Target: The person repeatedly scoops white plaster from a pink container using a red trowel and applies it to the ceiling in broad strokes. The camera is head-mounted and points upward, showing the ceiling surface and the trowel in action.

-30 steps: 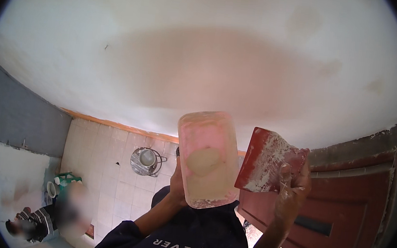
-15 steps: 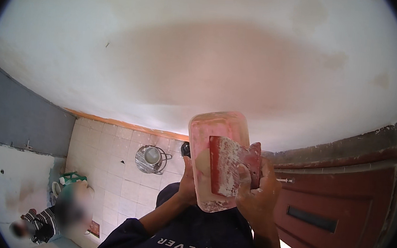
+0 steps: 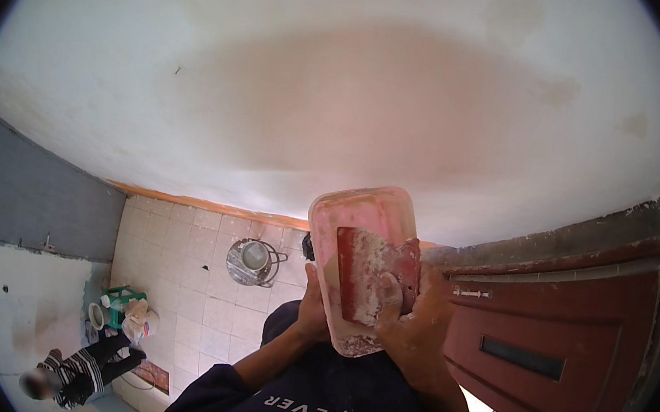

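Note:
My left hand grips the left side of a shallow pink plastic tub, tilted in front of my chest. Pale smears coat its inside, and dry-looking crumbs lie at its near end. Wrapped around the handle end of a wide red putty scraper is my right hand, its thumb pressed on the face. White, rough putty covers much of the scraper. The blade lies over the tub's opening, hiding part of the inside; whether it touches the tub I cannot tell.
A pale wall with a brownish patch rises ahead. On the tiled floor a grey bucket sits on a round stand. A red-brown door is at right, a grey door at left. A person is at lower left near a green stool.
My right hand and the scraper have shifted slightly left, further over the tub. The tub's far end has moved a little left. My left hand keeps its hold.

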Action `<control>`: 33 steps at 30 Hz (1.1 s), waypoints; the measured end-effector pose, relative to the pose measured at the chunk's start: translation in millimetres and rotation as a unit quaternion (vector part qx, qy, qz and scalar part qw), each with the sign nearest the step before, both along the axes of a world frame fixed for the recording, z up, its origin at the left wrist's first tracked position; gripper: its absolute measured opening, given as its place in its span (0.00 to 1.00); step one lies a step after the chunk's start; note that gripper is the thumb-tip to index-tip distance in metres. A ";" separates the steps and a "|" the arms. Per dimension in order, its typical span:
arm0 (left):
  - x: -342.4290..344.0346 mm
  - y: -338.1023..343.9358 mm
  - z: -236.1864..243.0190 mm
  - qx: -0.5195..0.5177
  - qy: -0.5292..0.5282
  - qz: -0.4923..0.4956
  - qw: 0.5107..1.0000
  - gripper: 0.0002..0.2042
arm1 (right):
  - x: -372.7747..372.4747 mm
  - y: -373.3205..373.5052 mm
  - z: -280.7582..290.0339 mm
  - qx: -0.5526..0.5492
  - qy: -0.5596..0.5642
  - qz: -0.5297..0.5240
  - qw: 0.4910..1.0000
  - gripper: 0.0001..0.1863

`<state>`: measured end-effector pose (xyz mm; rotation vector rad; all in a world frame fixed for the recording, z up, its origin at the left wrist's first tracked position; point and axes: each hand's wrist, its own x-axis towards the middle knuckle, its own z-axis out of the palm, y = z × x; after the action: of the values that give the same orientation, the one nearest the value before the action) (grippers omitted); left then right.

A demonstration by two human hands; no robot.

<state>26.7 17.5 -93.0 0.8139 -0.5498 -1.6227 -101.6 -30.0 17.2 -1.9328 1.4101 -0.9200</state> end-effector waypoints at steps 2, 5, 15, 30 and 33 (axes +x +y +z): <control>2.6 2.6 0.1 0.025 -0.036 -0.005 0.999 0.38 | 1.2 4.4 -3.7 -0.003 0.022 0.002 1.000 0.20; 2.7 4.7 6.2 0.009 -0.018 -0.007 1.000 0.37 | 3.3 9.0 -1.3 0.032 0.051 -0.008 0.998 0.20; -3.2 6.2 7.3 0.060 0.072 0.007 0.996 0.38 | 1.9 18.0 20.5 0.052 0.015 0.005 0.999 0.17; 3.1 8.8 12.8 0.049 0.114 0.010 0.992 0.39 | 2.1 15.0 19.2 0.011 -0.003 -0.041 0.999 0.14; 5.8 9.9 10.5 0.039 0.088 -0.008 0.995 0.40 | 4.0 16.2 16.5 0.018 0.009 -0.034 0.999 0.15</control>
<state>32.5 27.4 -82.5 0.7157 -0.3708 -1.7189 -97.6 -13.8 33.7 -1.8813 1.5005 -0.9058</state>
